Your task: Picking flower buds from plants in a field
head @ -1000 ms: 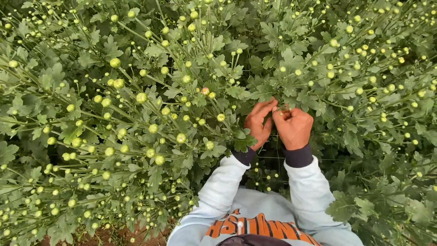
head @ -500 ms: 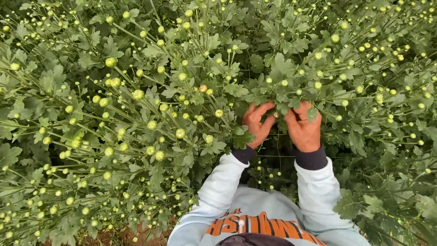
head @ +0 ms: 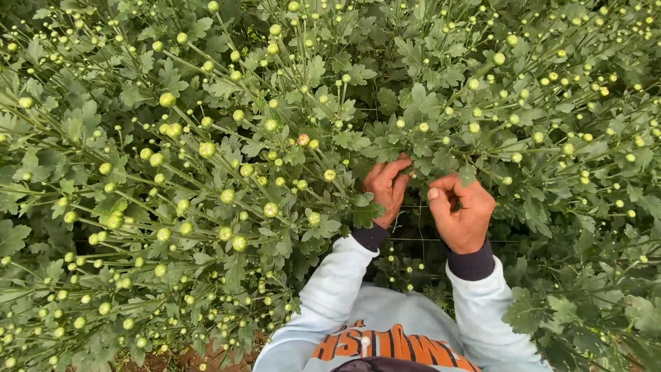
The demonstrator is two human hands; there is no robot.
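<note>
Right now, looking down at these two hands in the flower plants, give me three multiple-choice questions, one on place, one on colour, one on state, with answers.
1. Where is the left hand?
A. on the soil
B. among leafy stems, left of the right hand
C. resting on the sweatshirt

2. What colour are most of the flower buds?
A. pale yellow-green
B. deep red
C. blue

3. What state are the buds in?
A. fully open blooms
B. wilted brown
C. round and closed

Answers:
1 B, its fingers reach into the green leaves.
2 A, the small balls across the plants look yellow-green.
3 C, no spread petals show.
</note>
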